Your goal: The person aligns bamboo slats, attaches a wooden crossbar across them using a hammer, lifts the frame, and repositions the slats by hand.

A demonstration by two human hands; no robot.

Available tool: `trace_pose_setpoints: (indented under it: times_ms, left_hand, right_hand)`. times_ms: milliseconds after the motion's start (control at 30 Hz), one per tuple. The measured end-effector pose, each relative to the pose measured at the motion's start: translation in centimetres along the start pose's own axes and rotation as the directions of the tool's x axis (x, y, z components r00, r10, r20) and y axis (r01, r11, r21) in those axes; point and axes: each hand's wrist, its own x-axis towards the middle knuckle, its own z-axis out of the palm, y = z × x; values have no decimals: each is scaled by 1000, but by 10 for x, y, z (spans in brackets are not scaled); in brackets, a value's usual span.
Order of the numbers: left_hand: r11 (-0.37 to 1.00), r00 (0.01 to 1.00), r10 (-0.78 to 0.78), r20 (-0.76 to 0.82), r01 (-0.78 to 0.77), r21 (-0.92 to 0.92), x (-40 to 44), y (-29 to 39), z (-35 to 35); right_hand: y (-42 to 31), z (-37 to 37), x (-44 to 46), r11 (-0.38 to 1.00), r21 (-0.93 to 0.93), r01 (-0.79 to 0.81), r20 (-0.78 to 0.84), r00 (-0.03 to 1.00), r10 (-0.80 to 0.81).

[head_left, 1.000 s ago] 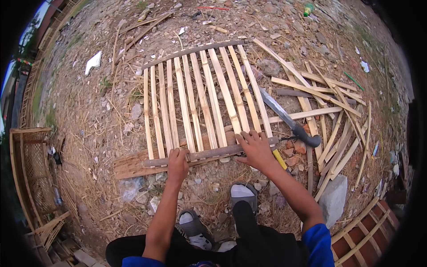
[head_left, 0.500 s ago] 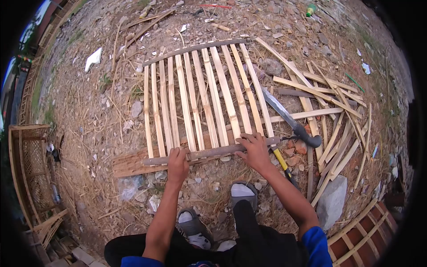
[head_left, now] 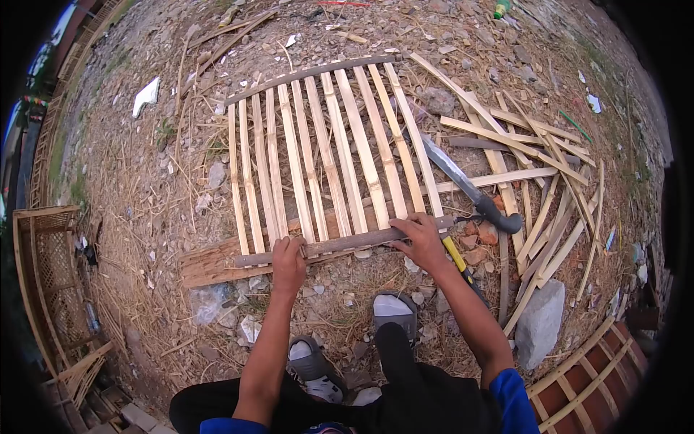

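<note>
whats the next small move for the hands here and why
Probably press the near rail gently toward the slats: the left hand and right hand hold it at two separate spots, and the slats' near ends meet it.

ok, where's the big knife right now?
Head view, right of centre: the big knife lies beside the slatted frame's right edge, by the pile of loose strips, its dark handle right of the right hand.

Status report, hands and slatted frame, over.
Left hand and right hand gripping near crossbar. Slatted frame over plank at near end. Machete by its right edge.
</note>
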Motion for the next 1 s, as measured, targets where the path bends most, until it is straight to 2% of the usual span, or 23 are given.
trace_pose_setpoints:
  times_ms: [267,367,567,767,867,1000]
  left_hand:
    - [1000,999,-15,-46,15,0,6,9,2]
    - [1000,998,-20,-54,20,-4,6,6,5]
    - [999,996,-28,-88,24,-45,11,4,9]
    - [999,996,-14,-88,11,-33,12,3,10]
    - [999,996,-18,-87,14,-45,9,0,13]
    - [998,996,-7,-92,1,-56,9,-5,14]
  right_hand:
    - [13,-2,6,998,63,24,26,999,-25]
    - [24,0,7,994,65,90,-4,996,-90]
    - [35,-4,12,976,173,129,29,990,-136]
    - [38,-7,15,982,91,165,26,986,-168]
    - [24,-15,10,992,-19,128,-34,991,-128]
    - [11,-13,-14,997,9,-83,-214,973,83]
